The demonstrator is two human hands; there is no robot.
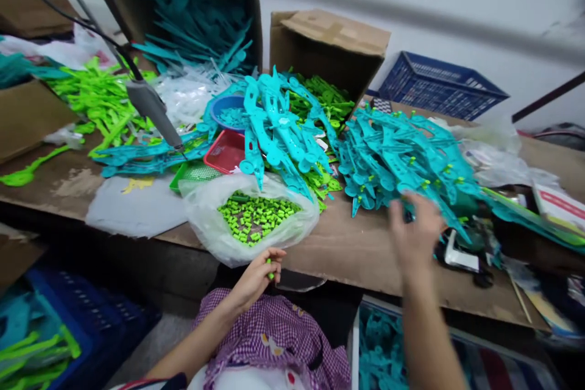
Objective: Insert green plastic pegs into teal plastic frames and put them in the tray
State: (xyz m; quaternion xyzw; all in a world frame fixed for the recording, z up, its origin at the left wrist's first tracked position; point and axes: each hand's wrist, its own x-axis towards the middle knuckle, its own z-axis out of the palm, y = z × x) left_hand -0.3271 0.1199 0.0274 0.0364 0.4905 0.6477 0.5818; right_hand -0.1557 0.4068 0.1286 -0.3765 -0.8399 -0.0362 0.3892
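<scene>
My left hand (259, 277) is closed around a small bright green plastic piece (270, 269), just in front of the table edge. Beyond it a clear plastic bag (201, 219) lies rolled open, filled with many small green plastic pieces (256, 216) of the same colour. To the right, my right hand (415, 225) is blurred by motion at the front of a heap of turquoise plastic parts (393, 152). Several of those parts carry little green pieces. A dark spot shows by its fingertips, too smeared to name, and its grip is unclear.
Behind the bag are more turquoise parts (274, 116), a red tray (223, 151), a blue bowl (214, 111) and a green basket (196, 173). Cardboard boxes (338, 29) stand behind. A grey lamp or tool head (153, 111) hangs at left. Dark clutter and a white bracket (459, 256) lie right.
</scene>
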